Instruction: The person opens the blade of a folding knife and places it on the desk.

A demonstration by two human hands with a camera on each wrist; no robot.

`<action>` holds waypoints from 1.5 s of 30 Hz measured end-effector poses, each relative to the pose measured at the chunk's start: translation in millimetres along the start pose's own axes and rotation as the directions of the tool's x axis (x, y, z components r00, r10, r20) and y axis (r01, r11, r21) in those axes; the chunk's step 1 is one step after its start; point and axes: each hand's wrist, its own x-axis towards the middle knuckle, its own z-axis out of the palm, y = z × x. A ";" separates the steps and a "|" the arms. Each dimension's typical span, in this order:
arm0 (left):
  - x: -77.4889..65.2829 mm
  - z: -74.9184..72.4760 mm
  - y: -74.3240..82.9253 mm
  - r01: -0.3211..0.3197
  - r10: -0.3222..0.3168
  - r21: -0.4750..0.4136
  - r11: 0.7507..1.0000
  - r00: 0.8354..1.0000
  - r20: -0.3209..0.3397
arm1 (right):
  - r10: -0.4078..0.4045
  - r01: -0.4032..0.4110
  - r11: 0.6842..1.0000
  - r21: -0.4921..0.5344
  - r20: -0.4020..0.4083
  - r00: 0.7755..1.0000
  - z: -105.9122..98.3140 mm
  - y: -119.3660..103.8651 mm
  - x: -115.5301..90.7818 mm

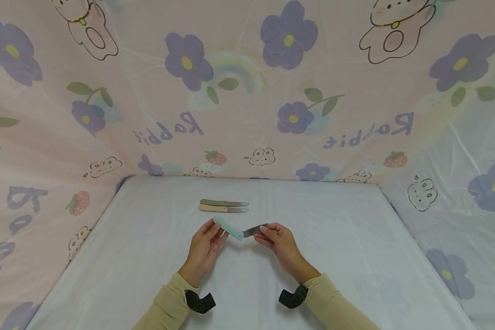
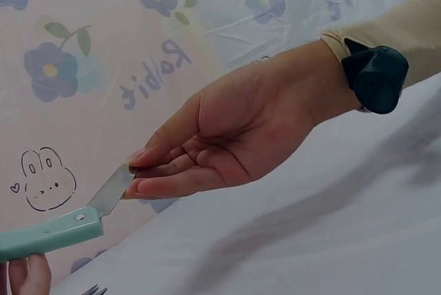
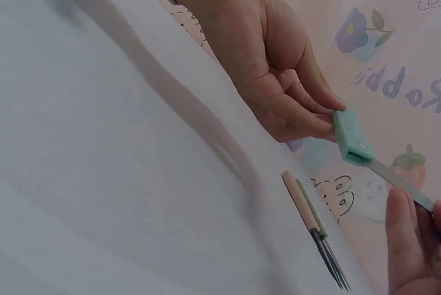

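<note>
A folding knife with a mint-green handle [image 1: 228,228] is held above the white table by both hands, its blade [image 1: 252,231] swung out at an angle to the handle. My left hand [image 1: 205,247] pinches the handle near its far end between thumb and fingers. Toward the tip, the blade is pinched by the thumb and fingers of my right hand [image 1: 284,247]. The left wrist view shows the pivot rivet on the handle [image 2: 55,234] and the right hand [image 2: 234,129] on the blade. In the right wrist view, the left hand [image 3: 265,67] grips the handle.
Beyond the hands, a knife with an olive-green handle [image 1: 213,202] and one with a tan handle [image 1: 213,208] lie side by side, blades pointing right. They rest on the white-covered table [image 1: 334,229]. Patterned cloth [image 1: 239,105] surrounds the table at the back and sides.
</note>
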 end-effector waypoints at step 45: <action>-6.7 16.1 1.7 -0.097 0.051 -0.227 0.969 0.979 -0.198 | -0.025 0.067 0.969 0.239 -0.172 0.985 34.8 28.7 -4.0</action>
